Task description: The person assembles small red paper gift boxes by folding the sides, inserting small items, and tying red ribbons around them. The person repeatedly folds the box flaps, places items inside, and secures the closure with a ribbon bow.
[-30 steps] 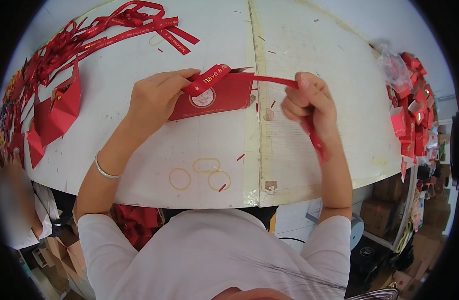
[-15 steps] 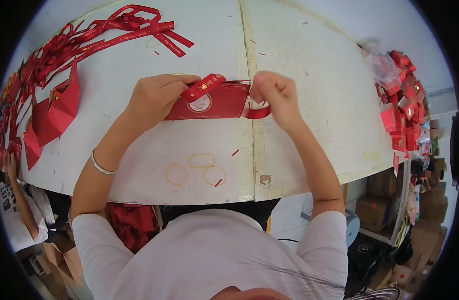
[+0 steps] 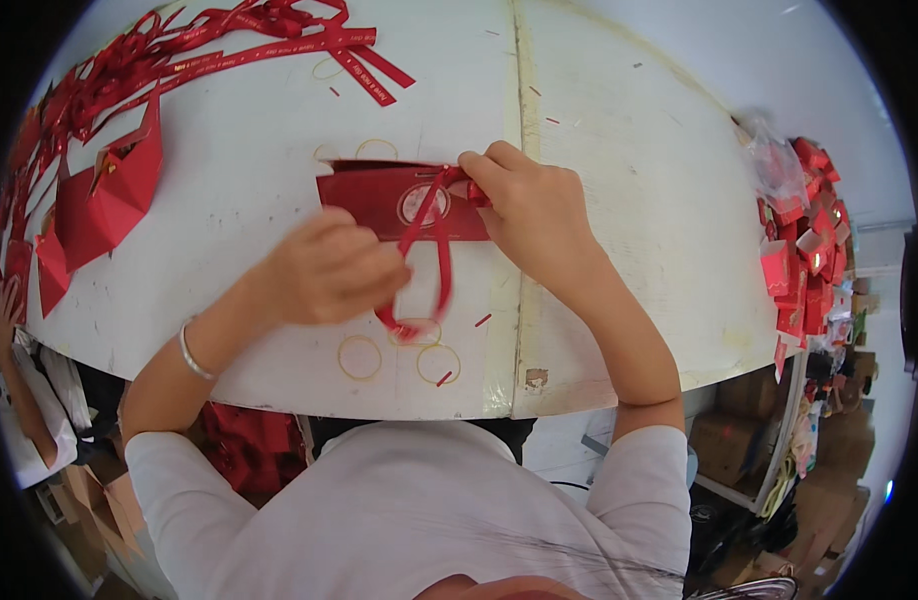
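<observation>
A red paper gift box (image 3: 364,203) with a pale round emblem lies on the white table in front of me. A red ribbon (image 3: 444,265) hangs from its top edge and trails over the front toward me. At the box's upper right, my right hand (image 3: 534,205) is closed, pinching the ribbon between thumb and fingers. My left hand (image 3: 329,268), smeared by motion, is curled at the box's lower left. One length of the ribbon runs to its fingertips, and the fingers appear closed on it.
Several yellow rubber bands (image 3: 360,357) and red scraps lie about the table (image 3: 639,250). Printed red ribbons (image 3: 279,60) are heaped at the far left, above red folded boxes (image 3: 109,205). More red boxes (image 3: 809,250) are piled right. Another person's hand (image 3: 7,305) shows at the left edge.
My left hand has left the box's top and come down toward me. My right hand has moved in to the box's top right. The ribbon now hangs down over the box's front.
</observation>
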Demonstrator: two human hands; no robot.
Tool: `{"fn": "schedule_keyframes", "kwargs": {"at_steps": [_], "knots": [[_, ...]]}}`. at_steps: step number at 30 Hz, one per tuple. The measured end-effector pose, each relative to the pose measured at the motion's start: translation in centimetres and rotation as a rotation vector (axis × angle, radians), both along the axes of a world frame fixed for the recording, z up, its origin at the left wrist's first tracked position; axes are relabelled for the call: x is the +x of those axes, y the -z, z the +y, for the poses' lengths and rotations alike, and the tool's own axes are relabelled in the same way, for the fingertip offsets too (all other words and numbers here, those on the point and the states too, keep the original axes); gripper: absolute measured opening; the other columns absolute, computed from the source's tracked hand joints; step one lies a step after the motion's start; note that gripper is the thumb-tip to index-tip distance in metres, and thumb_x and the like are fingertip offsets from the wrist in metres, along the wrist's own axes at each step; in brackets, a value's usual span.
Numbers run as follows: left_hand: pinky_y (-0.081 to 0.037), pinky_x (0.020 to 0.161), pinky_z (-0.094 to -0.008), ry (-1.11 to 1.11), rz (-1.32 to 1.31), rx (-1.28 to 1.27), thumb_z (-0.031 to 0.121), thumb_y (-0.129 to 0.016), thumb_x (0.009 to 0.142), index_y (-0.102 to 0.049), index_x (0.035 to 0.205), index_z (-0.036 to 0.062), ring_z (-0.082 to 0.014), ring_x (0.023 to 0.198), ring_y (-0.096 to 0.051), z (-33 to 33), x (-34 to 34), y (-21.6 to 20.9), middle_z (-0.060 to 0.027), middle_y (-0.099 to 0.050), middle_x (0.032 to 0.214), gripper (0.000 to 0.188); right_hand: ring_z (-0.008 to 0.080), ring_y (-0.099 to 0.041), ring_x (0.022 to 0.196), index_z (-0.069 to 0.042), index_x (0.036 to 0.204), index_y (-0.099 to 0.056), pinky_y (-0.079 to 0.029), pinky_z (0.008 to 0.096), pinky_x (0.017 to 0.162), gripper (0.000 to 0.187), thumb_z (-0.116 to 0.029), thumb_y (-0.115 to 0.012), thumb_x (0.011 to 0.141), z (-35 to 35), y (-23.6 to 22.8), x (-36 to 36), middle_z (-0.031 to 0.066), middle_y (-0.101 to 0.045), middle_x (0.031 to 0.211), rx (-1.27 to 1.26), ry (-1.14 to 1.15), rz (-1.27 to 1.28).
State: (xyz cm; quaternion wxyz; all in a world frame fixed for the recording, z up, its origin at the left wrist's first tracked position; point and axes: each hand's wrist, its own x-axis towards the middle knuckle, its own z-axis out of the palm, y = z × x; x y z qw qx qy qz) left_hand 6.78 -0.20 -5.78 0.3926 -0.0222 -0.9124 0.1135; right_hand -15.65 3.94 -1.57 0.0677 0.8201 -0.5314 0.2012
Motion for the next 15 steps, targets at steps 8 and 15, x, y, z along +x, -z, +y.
{"fn": "schedule_keyframes", "kwargs": {"at_steps": [8, 15], "knots": [[-0.045, 0.063, -0.0313, 0.009, -0.226, 0.704, 0.013, -0.054, 0.07, -0.062, 0.084, 0.0037, -0.0183, 0.072, -0.051, 6.3, 6.1, -3.6, -0.0069, -0.058, 0.089, 0.019, 0.0248, -0.055, 0.05, -0.003, 0.078, -0.055, -0.04, 0.0336, 0.041, 0.008, -0.002, -0.059, 0.071, -0.6, 0.3, 0.1, 0.0079, -0.052, 0.069, 0.005, -0.021, 0.005], [-0.042, 0.062, -0.0336, -0.618, -0.029, 0.379, 0.03, -0.073, 0.068, -0.06, 0.083, 0.0058, -0.0217, 0.066, -0.052, 2.5, -1.4, -4.9, -0.0036, -0.058, 0.075, 0.032, 0.0222, -0.056, 0.05, -0.001, 0.084, -0.056, -0.04, 0.0316, 0.04, 0.014, -0.002, -0.059, 0.071, -0.4, 0.5, 0.1, 0.0077, -0.051, 0.07, -0.002, -0.017, 0.062]]}}
